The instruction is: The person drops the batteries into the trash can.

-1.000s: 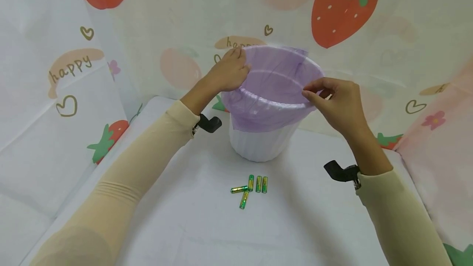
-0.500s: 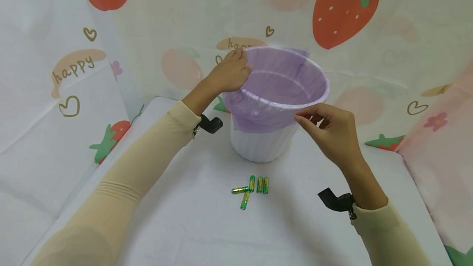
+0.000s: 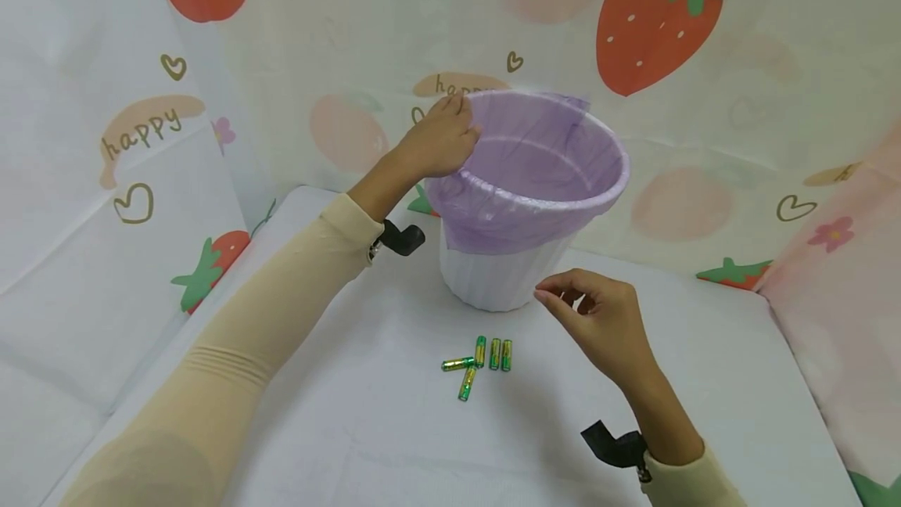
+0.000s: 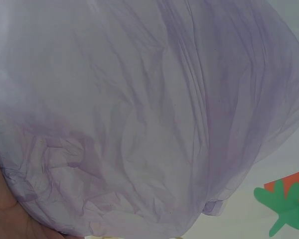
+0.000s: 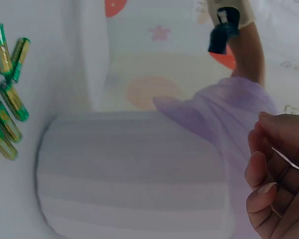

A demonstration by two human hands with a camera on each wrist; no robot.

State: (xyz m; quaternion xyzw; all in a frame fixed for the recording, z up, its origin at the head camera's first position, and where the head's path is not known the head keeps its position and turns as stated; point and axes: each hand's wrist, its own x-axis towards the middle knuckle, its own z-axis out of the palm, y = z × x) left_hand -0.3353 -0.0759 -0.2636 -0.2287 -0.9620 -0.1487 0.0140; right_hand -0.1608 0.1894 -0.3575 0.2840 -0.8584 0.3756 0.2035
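A white ribbed trash bin (image 3: 486, 282) stands upright on the white-covered table, lined with a thin purple plastic bag (image 3: 503, 229) folded down over its rim. My left hand (image 3: 439, 135) grips the bin's left rim through the bag; some of its fingers are hidden. In the left wrist view the wrinkled bag (image 4: 139, 99) fills most of the picture, with the hand (image 4: 10, 214) at its lower-left edge. In front of the bin's lower right side, my right hand (image 3: 591, 319) hovers with loosely bent fingers, holding nothing. Several green and gold batteries (image 3: 496, 354) lie before the bin.
Behind the bin hangs a pale cloth (image 3: 394, 30) printed with strawberries, hearts and words. A similar cloth (image 3: 56, 241) covers the left side. The table's right edge (image 3: 802, 382) meets a pinkish cloth (image 3: 838, 311).
My right hand has left the bin's right rim and come down toward me, below the bag's edge. The left hand stays at the left rim; the batteries have not moved.
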